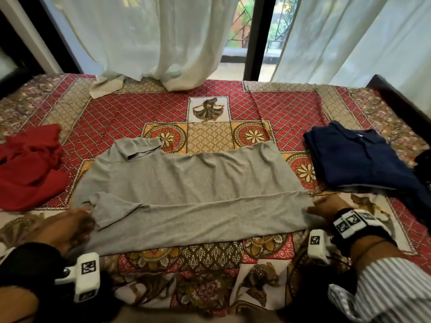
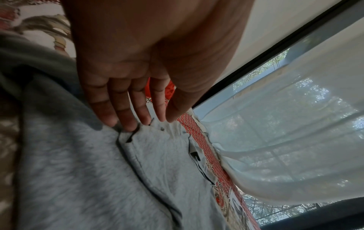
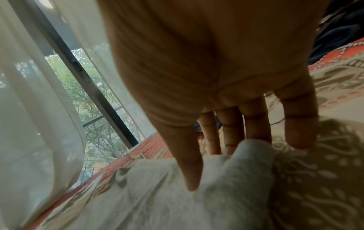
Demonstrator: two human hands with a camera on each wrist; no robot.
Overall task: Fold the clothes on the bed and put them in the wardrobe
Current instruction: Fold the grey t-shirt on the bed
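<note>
Grey shirt lay half-folded on bed, left hand open, straight fingers pressing its sleeve end, right hand pinching its other edge.

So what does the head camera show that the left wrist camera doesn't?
Only the head view shows the right hand at the grey shirt's other end, the folded navy clothes, the heap of red clothes and the full bed.

Only the left wrist view shows the left hand's fingers straight, tips on the sleeve hem.

Both show the left hand, grey shirt, patterned bedsheet and white curtains.
</note>
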